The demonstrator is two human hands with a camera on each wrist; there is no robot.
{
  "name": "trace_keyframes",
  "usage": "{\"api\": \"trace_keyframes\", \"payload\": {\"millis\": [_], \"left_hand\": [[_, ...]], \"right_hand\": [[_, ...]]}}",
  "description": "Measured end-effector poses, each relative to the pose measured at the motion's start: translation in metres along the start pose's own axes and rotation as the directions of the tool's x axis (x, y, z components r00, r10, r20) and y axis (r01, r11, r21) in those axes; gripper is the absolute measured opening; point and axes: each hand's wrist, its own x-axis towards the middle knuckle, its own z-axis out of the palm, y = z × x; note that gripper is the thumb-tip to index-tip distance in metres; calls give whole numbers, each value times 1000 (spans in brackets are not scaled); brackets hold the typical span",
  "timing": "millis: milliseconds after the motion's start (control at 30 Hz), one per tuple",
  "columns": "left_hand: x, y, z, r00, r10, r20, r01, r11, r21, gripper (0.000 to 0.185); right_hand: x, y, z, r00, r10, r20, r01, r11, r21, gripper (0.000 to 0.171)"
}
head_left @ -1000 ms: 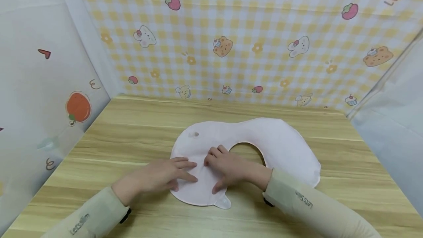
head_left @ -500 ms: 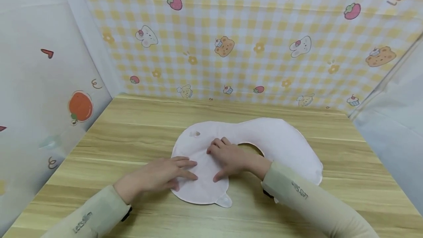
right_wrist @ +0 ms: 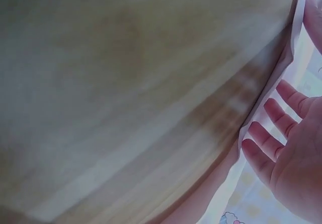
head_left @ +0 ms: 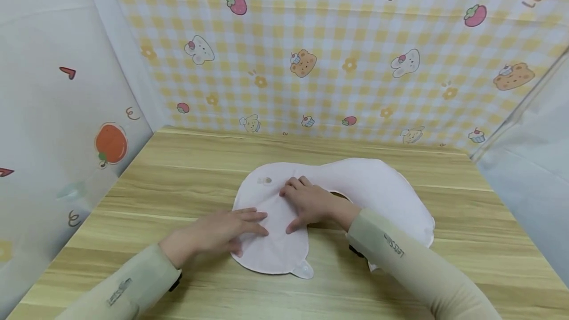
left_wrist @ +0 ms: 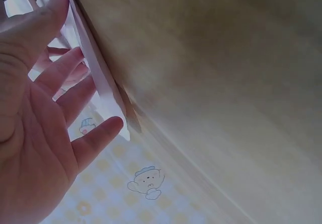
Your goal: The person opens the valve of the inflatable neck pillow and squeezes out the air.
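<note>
A pale pink U-shaped inflatable neck pillow [head_left: 375,189] lies on the wooden table, its left lobe flatter than the puffier right one. A small valve [head_left: 266,180] shows near its upper left edge, and a clear tab [head_left: 303,269] sticks out at the bottom of the left lobe. My left hand [head_left: 222,231] rests over the lobe's outer edge with fingers spread. Across from it, my right hand [head_left: 313,204] presses on the lobe's inner side, fingers slightly bent. In the left wrist view, the left fingertips [left_wrist: 114,125] touch the thin pillow edge [left_wrist: 108,93].
The wood-grain table [head_left: 178,177] runs back to a yellow checked backdrop [head_left: 329,28] with cartoon prints. White printed sheeting [head_left: 40,98] stands at the left, and a plain pale sheet [head_left: 529,147] at the right.
My right hand has moved away from me along the left lobe, toward the pillow's top. The left hand stays nearly in place at the outer edge.
</note>
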Motion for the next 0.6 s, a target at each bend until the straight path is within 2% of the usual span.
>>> {"api": "trace_keyframes", "payload": {"millis": [267, 600], "left_hand": [[1, -5, -3, 999, -17, 30, 20, 996, -92, 63], [5, -8, -4, 996, -67, 56, 72, 993, -88, 77]], "right_hand": [[8, 4, -3, 1000, -15, 21, 15, 1000, -2, 90], [17, 13, -7, 1000, 3, 20, -3, 1000, 27, 95]]}}
